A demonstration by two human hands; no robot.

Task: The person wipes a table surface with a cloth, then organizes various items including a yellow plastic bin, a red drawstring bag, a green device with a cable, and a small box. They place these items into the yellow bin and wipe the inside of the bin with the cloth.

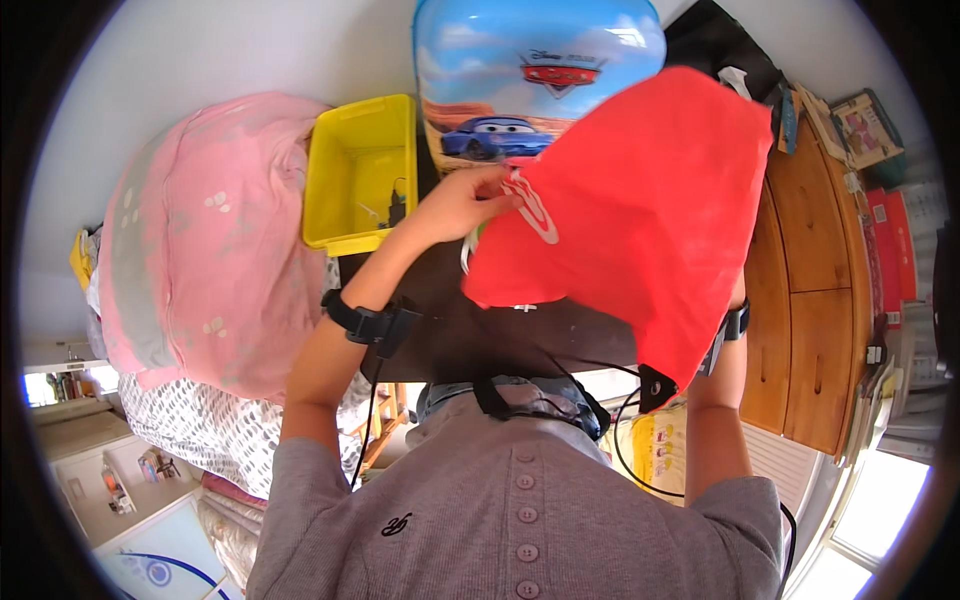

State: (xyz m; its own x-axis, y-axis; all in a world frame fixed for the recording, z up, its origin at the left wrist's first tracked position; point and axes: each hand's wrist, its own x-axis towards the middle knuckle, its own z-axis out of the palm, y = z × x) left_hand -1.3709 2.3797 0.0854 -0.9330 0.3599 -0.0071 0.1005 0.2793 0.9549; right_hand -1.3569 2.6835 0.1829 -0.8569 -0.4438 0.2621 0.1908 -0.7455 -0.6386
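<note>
A red cloth bag (640, 210) is spread out in front of me above the dark table, with a pale print on its left side. One lower corner is black with a metal eyelet. My left hand (470, 207) pinches the bag's left edge between thumb and fingers. Something whitish shows just below those fingers, too little of it to name. Behind the bag's right side, my right hand is hidden; only its forearm (718, 375) and a black wrist strap (738, 320) show. Another black strap (372, 322) is on my left wrist.
A blue hard-shell suitcase (485, 85) with a cartoon car stands behind the bag. Left of it is a yellow bin (360, 165) holding small black items. A pink bundle of bedding (220, 250) lies farther left. Wooden drawers (815, 240) stand right. Black cables cross my lap.
</note>
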